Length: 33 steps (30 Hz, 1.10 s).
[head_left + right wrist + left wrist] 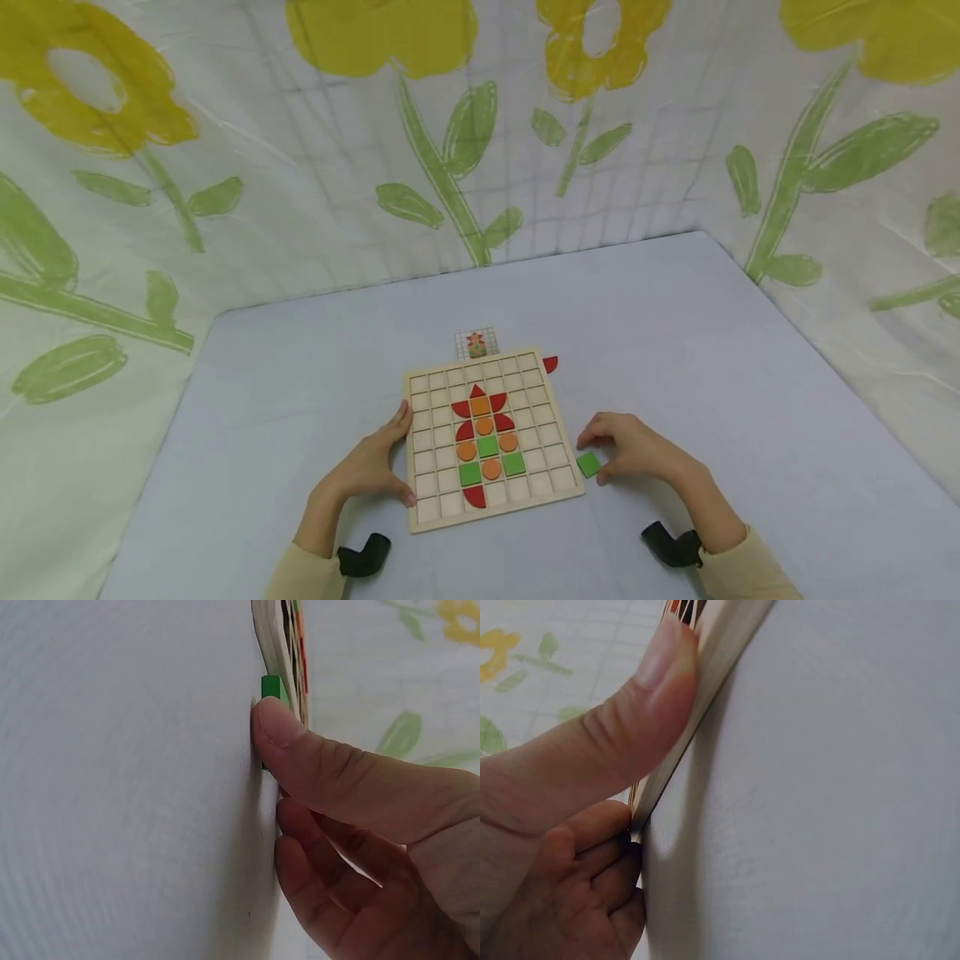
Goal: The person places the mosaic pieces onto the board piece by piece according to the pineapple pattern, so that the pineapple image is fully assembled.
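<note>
A wooden grid board lies flat on the table. On it, red triangle and quarter-circle pieces, an orange square, orange circles and green squares form a figure. My left hand rests against the board's left edge, thumb and fingers spread apart along it; the left wrist view has the thumb on the wooden side. Beside the board's lower right corner, my right hand pinches a loose green square tile lying on the table. In the right wrist view its thumb overlaps the tile's edge.
A small card with a grid and a printed figure sits behind the board. One red quarter-circle piece lies partly beside the board's upper right corner. The pale tablecloth ends at a hanging sheet painted with yellow flowers.
</note>
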Motion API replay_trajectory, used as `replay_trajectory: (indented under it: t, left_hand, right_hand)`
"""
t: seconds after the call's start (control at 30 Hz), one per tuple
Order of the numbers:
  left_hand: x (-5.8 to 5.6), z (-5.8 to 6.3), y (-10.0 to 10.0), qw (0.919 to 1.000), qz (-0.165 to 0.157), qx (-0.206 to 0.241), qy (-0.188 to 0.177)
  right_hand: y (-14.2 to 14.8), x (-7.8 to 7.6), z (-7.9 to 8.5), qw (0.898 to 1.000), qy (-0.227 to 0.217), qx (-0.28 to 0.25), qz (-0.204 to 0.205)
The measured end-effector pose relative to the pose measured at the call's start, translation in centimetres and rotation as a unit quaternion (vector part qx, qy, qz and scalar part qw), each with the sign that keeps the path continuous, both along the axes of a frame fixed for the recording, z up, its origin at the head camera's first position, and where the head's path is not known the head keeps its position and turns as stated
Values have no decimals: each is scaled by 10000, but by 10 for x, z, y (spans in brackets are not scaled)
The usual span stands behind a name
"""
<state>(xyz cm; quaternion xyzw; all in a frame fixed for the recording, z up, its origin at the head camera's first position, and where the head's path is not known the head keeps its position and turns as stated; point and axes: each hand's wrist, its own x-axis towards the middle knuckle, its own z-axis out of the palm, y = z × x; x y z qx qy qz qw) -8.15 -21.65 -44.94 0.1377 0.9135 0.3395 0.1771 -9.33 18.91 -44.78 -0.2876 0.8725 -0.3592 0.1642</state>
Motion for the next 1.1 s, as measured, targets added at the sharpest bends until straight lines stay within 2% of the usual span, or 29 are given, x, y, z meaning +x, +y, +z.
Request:
replay_trajectory:
  t: [0.3,0.57,0.83,1.0,1.1]
  left_hand:
    - [-1,0,1,10000,7,-9,3]
    - [-2,-3,0,10000,-26,-41,27]
    - [-2,-2,0,10000,-72,8,22]
    - [-1,-1,0,10000,-49,-10,23]
    - [-1,1,0,10000,-35,-21,24]
  right_hand:
    - [-4,4,3,9996,141,253,-36]
    - [-18,7,8,9924,686,581,-841]
    - [-23,9,14,9862,677,792,-1284]
    - [-25,13,13,9845,938,468,-1404]
    - [-32,15,11,9880,903,202,-1237]
